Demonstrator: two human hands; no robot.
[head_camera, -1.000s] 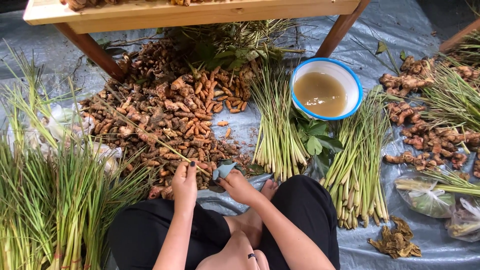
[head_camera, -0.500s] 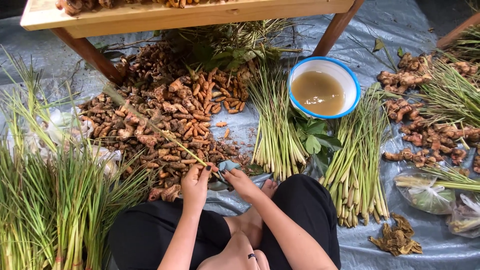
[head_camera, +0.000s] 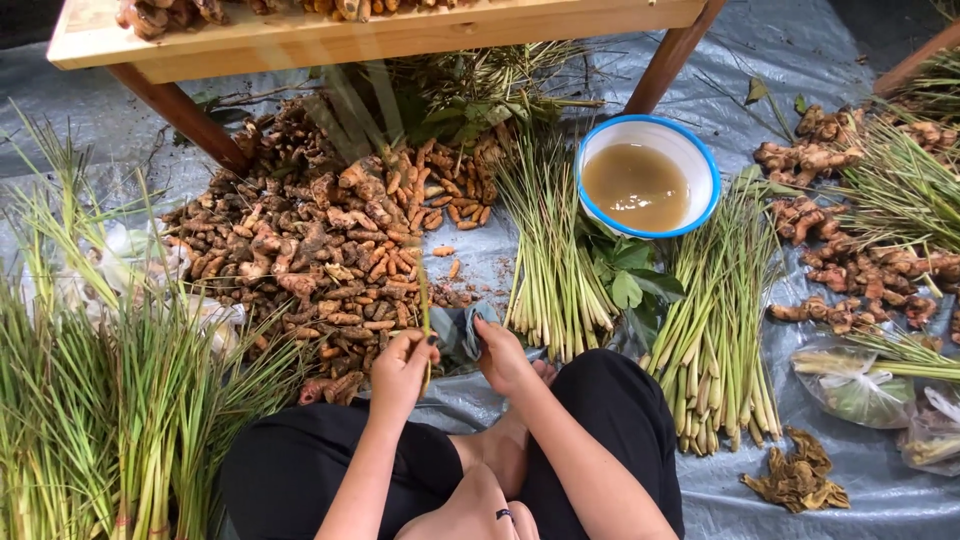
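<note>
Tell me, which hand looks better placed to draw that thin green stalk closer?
Probably the left hand: its fingers already pinch the green stalk, which rises over the root pile. The right hand sits beside it, touching a grey cloth.

Two clear plastic bags are seen at the right edge of the grey tarp (head_camera: 800, 60). One knotted bag (head_camera: 853, 385) holds greens; the other bag (head_camera: 935, 432) is cut off by the frame.

A grey tarp (head_camera: 830, 40) carries turmeric roots (head_camera: 300, 250), lemongrass bundles (head_camera: 550, 260) and a bowl (head_camera: 648, 178).
</note>
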